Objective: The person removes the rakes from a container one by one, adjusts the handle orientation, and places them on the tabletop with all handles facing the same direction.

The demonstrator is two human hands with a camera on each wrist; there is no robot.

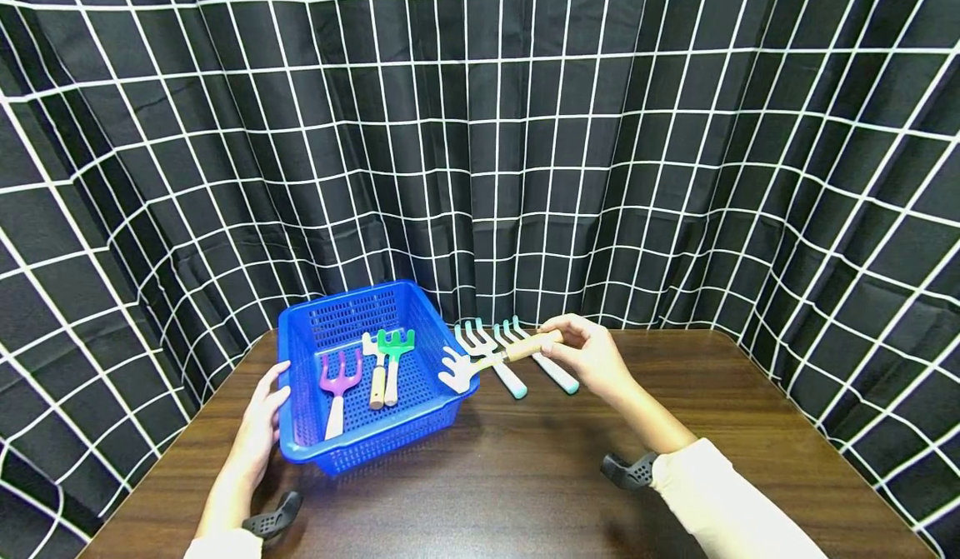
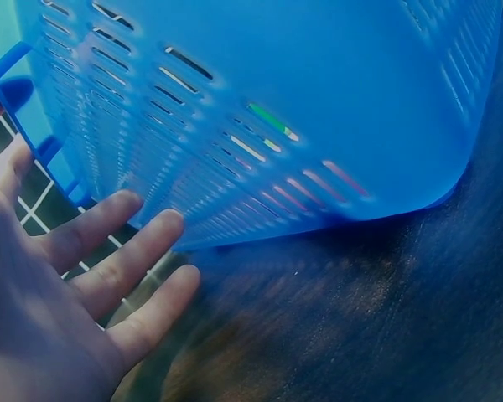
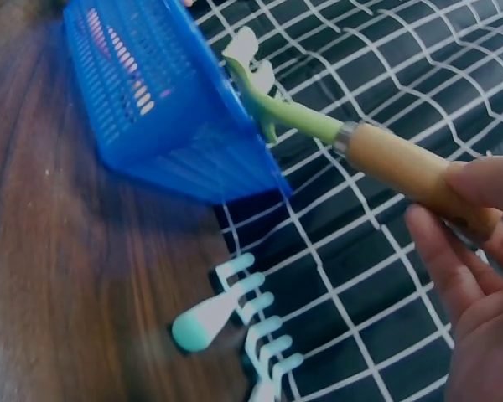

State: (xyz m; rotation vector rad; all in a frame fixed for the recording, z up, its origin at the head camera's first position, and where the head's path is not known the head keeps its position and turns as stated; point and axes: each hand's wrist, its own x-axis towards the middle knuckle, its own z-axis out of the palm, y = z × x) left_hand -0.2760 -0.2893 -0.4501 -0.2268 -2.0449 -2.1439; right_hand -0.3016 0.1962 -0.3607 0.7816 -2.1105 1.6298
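Note:
My right hand pinches the wooden handle of a small pale hand rake between thumb and fingers. Its tines overlap the right rim of a blue plastic basket in the head view. Fairly straight, spread fingers of my left hand touch the basket's left side at the rim. Inside the basket lie a purple hand fork, a green hand fork and a cream-headed tool with a wooden handle.
Two white and mint-green hand rakes, a nearer one and one farther right, lie on the brown wooden table right of the basket. Behind the table hangs a black curtain with a white grid.

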